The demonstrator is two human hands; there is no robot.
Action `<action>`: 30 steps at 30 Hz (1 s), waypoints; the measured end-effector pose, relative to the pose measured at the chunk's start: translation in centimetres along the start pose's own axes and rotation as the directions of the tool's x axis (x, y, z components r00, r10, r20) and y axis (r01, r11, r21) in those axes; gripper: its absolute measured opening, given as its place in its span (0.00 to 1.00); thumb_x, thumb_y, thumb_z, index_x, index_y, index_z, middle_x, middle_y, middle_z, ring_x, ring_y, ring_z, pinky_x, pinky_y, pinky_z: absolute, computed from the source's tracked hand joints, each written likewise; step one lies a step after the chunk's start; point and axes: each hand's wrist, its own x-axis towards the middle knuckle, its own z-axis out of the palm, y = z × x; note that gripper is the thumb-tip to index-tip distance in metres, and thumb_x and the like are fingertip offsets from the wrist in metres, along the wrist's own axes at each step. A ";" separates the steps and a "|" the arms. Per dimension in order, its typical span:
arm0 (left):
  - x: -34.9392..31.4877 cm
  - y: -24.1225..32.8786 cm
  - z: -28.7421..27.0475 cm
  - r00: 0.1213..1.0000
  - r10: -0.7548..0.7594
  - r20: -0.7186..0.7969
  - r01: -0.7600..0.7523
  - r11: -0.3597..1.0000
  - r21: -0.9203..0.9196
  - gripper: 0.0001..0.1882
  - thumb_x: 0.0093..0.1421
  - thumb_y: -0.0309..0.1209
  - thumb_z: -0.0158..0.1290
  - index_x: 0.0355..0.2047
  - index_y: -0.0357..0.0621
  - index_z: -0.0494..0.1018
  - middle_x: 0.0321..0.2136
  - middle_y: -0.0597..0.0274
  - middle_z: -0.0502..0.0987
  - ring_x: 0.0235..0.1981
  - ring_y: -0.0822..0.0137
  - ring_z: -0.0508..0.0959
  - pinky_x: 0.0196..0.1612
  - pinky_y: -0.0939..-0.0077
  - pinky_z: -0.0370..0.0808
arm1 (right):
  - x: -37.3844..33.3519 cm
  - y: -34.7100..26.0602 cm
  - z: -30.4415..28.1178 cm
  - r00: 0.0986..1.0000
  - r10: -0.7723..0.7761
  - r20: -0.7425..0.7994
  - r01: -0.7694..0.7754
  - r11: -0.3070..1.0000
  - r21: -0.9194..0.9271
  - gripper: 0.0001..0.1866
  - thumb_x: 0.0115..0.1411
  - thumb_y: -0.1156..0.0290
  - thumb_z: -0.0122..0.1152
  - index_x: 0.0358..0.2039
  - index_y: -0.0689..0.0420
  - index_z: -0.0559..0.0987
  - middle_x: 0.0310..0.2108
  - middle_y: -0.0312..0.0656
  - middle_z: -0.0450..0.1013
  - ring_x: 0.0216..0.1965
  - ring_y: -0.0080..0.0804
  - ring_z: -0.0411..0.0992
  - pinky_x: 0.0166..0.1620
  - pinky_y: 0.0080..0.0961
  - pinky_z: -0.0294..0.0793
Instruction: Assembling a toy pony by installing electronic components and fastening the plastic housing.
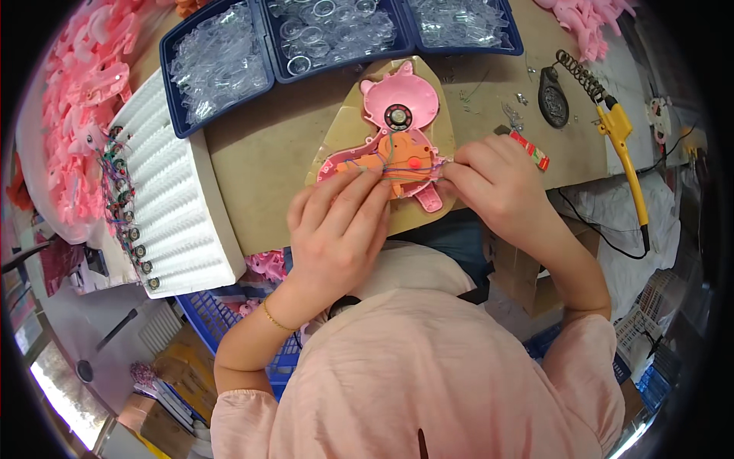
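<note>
An opened pink animal-shaped toy shell lies on a tan, pointed board before me. A round black speaker sits in its upper part. Across its body rests an orange plastic part with a red round piece and several thin coloured wires. The fingertips of my left hand press on the orange part's left side, holding it in the shell. At the shell's right edge, my right hand is closed in a pinch on a thin wire, its end hidden by the fingers.
Blue trays of clear plastic parts stand at the back. Left are a white foam tray, speakers with wires and piled pink shells. Right are a yellow soldering iron in a coil holder and a black oval object.
</note>
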 end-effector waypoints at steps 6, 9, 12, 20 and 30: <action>1.2 1.6 1.6 0.990 -0.037 -0.139 0.038 0.999 0.002 0.16 0.45 0.32 0.61 0.37 0.49 0.74 0.42 0.67 0.72 0.41 0.65 0.70 0.43 0.73 0.61 | 1.5 -0.8 -2.0 0.992 0.108 0.058 -0.122 0.930 0.347 0.08 0.49 0.73 0.62 0.27 0.60 0.72 0.27 0.40 0.68 0.29 0.38 0.67 0.33 0.29 0.66; 2.0 1.4 2.6 0.971 -0.037 -0.235 0.028 0.999 -0.043 0.17 0.46 0.33 0.61 0.37 0.51 0.74 0.41 0.66 0.71 0.41 0.64 0.69 0.43 0.71 0.61 | 2.4 -1.0 -3.1 0.986 0.110 0.129 -0.147 0.933 0.330 0.07 0.52 0.72 0.59 0.27 0.60 0.72 0.26 0.40 0.68 0.27 0.37 0.67 0.31 0.27 0.66; 2.9 1.9 2.0 0.990 -0.112 -0.083 0.118 0.990 0.075 0.15 0.46 0.34 0.60 0.36 0.51 0.74 0.39 0.67 0.71 0.40 0.63 0.69 0.43 0.69 0.61 | 3.4 -1.0 -4.2 0.918 0.223 0.328 -0.363 0.805 0.468 0.06 0.54 0.72 0.57 0.27 0.61 0.72 0.25 0.40 0.69 0.26 0.32 0.68 0.31 0.23 0.66; 3.5 1.9 2.3 0.993 -0.095 -0.075 0.094 0.995 -0.014 0.10 0.45 0.32 0.59 0.30 0.51 0.75 0.37 0.68 0.72 0.40 0.63 0.69 0.43 0.68 0.60 | 3.5 1.2 -3.1 0.859 0.390 0.333 -0.494 0.459 0.738 0.06 0.56 0.74 0.58 0.31 0.64 0.76 0.25 0.32 0.71 0.28 0.15 0.66 0.31 0.14 0.65; 4.0 1.4 1.6 0.992 -0.124 0.024 0.126 0.982 -0.139 0.09 0.44 0.30 0.60 0.24 0.48 0.70 0.32 0.69 0.72 0.38 0.61 0.70 0.43 0.65 0.59 | 3.9 2.7 -1.9 0.832 0.363 0.420 -0.549 0.430 0.717 0.08 0.57 0.70 0.59 0.29 0.62 0.77 0.23 0.29 0.70 0.24 0.11 0.63 0.27 0.12 0.62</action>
